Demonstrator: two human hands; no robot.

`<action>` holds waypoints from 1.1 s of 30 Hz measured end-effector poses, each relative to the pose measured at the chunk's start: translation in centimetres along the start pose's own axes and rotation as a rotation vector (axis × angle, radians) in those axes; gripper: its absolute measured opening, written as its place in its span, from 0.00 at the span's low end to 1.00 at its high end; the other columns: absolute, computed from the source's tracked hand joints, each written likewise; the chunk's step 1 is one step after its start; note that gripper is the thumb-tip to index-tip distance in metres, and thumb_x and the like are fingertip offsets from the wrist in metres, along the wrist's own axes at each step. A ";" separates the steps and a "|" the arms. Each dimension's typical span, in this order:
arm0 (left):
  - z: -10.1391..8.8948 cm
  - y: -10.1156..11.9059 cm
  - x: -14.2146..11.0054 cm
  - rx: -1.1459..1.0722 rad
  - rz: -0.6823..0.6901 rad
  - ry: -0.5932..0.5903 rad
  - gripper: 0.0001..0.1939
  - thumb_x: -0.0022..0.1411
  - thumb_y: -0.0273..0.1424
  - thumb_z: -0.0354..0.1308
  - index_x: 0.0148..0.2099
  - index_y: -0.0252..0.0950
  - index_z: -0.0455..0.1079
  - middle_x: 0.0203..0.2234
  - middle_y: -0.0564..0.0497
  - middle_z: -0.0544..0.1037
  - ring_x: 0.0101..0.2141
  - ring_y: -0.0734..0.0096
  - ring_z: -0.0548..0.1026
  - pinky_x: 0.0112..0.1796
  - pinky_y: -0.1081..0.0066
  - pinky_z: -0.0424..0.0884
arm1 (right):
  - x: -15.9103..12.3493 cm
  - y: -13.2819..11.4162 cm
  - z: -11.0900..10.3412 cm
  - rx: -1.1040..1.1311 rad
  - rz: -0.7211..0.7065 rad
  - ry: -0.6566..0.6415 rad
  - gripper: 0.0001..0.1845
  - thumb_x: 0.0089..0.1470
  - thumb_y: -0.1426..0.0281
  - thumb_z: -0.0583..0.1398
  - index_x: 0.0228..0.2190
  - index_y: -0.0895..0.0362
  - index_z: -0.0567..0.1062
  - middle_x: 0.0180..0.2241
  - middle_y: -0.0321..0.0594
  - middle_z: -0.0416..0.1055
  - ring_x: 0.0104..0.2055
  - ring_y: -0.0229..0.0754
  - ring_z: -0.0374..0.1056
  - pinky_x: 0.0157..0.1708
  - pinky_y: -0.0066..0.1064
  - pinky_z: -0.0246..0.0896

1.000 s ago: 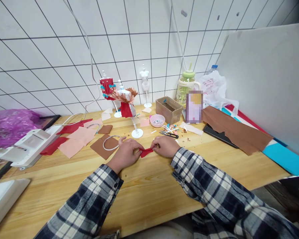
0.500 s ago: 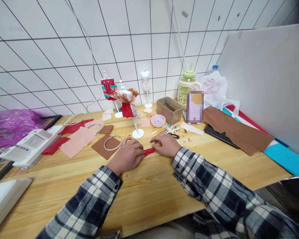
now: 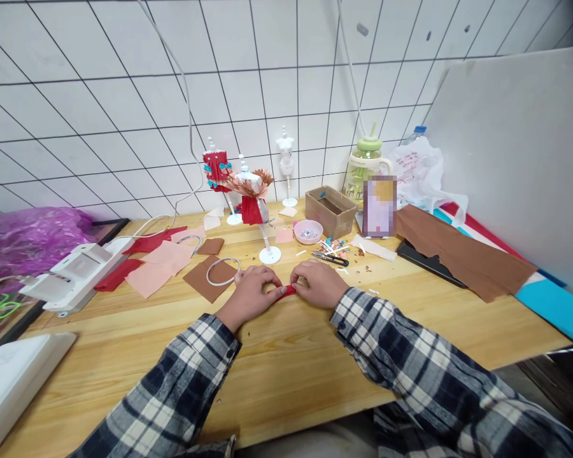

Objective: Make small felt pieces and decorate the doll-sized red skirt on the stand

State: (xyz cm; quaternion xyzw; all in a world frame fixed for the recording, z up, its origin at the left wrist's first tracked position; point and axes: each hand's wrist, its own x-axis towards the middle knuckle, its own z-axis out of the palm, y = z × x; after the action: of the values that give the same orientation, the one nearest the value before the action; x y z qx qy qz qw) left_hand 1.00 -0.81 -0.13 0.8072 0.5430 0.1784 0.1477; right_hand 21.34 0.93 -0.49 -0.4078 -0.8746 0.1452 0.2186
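Left hand [image 3: 254, 294] and right hand [image 3: 321, 285] pinch red strip [image 3: 290, 291] at either end, back from bench [image 3: 291, 375] near edge, apparently steadying it.

The left sleeve [image 3: 172, 375] and the right sleeve [image 3: 430, 369] were long and roomy, in a plaid of broad dark navy, grey and off-white checks. A small dark button [image 3: 230, 353] sat on the left cuff [image 3: 216, 331]; the right cuff [image 3: 358, 310] looked loose underneath. The left hand [image 3: 252, 294] and the right hand [image 3: 321, 284] were bare.
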 end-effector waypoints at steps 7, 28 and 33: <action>-0.3 0.1 0.0 -0.064 0.029 -0.050 0.08 0.57 0.37 0.58 0.29 0.39 0.73 0.35 0.52 0.78 0.41 0.61 0.71 0.46 0.60 0.60 | -0.2 0.3 0.2 0.050 0.013 -0.049 0.12 0.51 0.67 0.63 0.40 0.55 0.77 0.39 0.41 0.75 0.43 0.44 0.67 0.44 0.35 0.58; -1.1 1.0 -0.7 0.276 0.150 0.239 0.07 0.61 0.31 0.55 0.40 0.43 0.75 0.40 0.49 0.79 0.47 0.55 0.70 0.54 0.46 0.47 | -0.4 -0.5 -0.6 0.009 -0.033 0.118 0.37 0.45 0.62 0.68 0.56 0.56 0.65 0.50 0.46 0.67 0.52 0.49 0.63 0.52 0.40 0.58; -1.3 1.3 -0.9 0.281 0.186 0.236 0.09 0.63 0.31 0.53 0.40 0.44 0.75 0.40 0.49 0.79 0.47 0.55 0.70 0.55 0.46 0.45 | -0.4 -0.7 -0.1 0.018 -0.034 0.133 0.15 0.51 0.65 0.64 0.42 0.55 0.75 0.43 0.42 0.71 0.46 0.45 0.66 0.48 0.36 0.60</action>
State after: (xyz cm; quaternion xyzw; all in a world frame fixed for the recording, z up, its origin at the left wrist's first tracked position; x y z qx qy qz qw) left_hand 1.19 -2.10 1.49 0.8400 0.4992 0.2072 -0.0479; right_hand 21.14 0.16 -0.17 -0.3996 -0.8635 0.1221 0.2825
